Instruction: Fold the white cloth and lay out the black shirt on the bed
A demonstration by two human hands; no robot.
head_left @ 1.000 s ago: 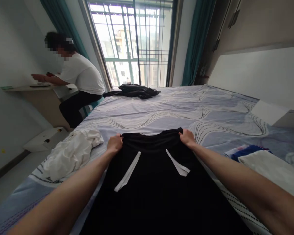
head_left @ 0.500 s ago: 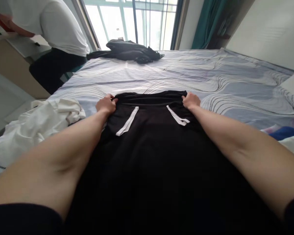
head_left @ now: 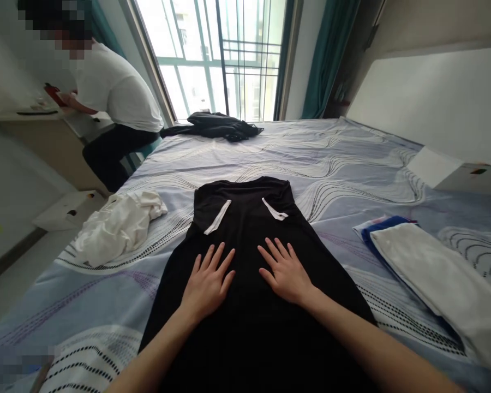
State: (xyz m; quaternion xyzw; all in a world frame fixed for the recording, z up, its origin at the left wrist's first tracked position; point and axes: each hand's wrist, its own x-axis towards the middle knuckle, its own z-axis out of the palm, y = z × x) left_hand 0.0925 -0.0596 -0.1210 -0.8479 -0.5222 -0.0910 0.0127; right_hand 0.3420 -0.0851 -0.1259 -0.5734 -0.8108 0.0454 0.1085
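Observation:
A long black garment [head_left: 245,234], which looks like a skirt or dress, lies spread out on the bed with its narrow top end away from me. Two white straps [head_left: 218,217] show on it near that end, one on each side. Flat on the left half of the cloth rests my left hand [head_left: 208,278], fingers spread. My right hand [head_left: 285,273] lies palm down on the right half, its fingers apart too. Neither hand grips the fabric. The garment's near end runs out of view below.
Patterned bedding [head_left: 303,147] covers the bed. Crumpled white cloth [head_left: 120,226] lies at left, folded white and blue clothes [head_left: 437,278] at right. A dark garment heap [head_left: 216,126] is at the far edge. A person in a white shirt [head_left: 123,87] sits at a desk [head_left: 36,131].
Both hands have let go of the garment's top corners and come back toward me, now flat on the cloth. The view has tilted up, showing more of the room.

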